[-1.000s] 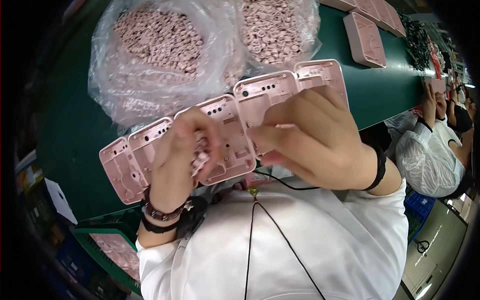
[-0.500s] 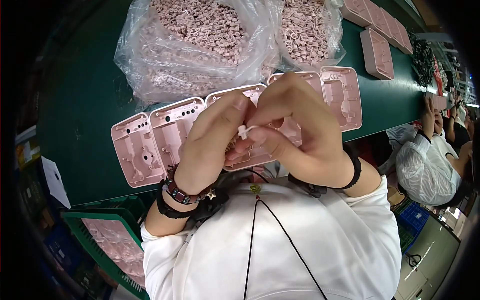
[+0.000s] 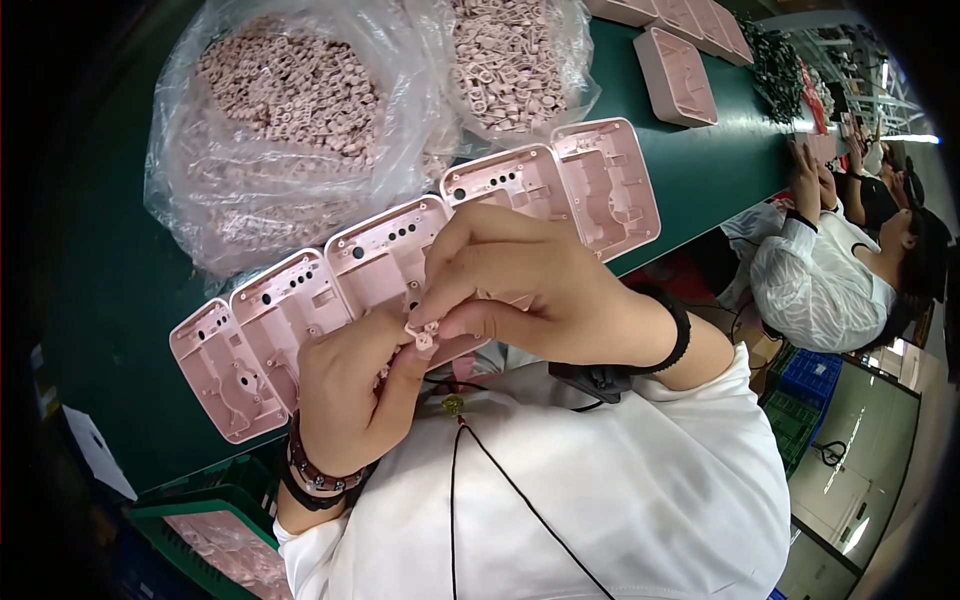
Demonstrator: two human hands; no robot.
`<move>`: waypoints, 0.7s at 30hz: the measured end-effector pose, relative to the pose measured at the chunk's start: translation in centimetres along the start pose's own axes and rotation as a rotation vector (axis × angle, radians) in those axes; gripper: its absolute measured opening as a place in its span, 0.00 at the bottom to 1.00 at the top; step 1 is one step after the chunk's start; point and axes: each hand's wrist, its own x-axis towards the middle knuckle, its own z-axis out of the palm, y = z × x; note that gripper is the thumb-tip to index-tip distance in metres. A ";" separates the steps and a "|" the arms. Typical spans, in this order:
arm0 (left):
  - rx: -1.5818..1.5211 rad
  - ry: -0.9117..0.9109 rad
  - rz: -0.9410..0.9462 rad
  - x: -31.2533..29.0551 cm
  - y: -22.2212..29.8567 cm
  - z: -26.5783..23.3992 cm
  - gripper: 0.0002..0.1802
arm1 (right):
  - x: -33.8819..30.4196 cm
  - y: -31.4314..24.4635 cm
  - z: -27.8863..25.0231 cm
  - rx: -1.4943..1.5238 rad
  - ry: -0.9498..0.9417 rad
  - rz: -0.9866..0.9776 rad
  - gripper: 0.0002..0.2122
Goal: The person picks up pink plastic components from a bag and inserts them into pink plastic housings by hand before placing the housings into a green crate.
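Note:
My left hand [image 3: 352, 392] and my right hand [image 3: 535, 288] meet in front of my chest, above the near edge of a row of pink plastic housings. Between the fingertips of both is a small pale pink plastic part [image 3: 424, 336], its exact shape partly covered. More small pink parts [image 3: 383, 372] peep out from the curled fingers of my left hand. Beneath the hands, the middle housing [image 3: 385, 245] is partly hidden; beside it lie another housing [image 3: 283, 300] and, at the left end, a narrower one [image 3: 235, 385]. To the right is an end housing [image 3: 610, 190].
Beyond the row, a large clear bag [image 3: 290, 190] and a smaller bag [image 3: 510, 70] hold piles of small pink parts. An upright pink box [image 3: 677, 80] stands at the far right on the green table [image 3: 730, 160]. A green crate [image 3: 190, 505] is lower left; a co-worker [image 3: 825, 280] sits right.
The view has swung, so the table and bags appear shifted left. My hands have come lower, and both sets of fingertips now pinch the small part, which my right fingers held before.

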 end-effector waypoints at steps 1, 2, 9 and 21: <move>0.036 0.024 -0.013 0.1 0.1 0.2 0.01 | -0.2 0.1 -0.1 -0.035 0.012 -0.042 0.07; 0.027 0.021 -0.009 0.2 0.2 0.5 0.01 | -0.4 0.1 -0.4 -0.043 0.014 -0.035 0.07; 0.080 -0.031 0.150 0.3 -0.4 0.8 0.03 | -0.8 -0.3 -1.1 -0.027 -0.103 0.048 0.06; -0.452 0.521 -0.014 -3.4 -2.8 -2.9 0.15 | 2.1 4.5 -6.1 -1.228 -0.111 -0.175 0.04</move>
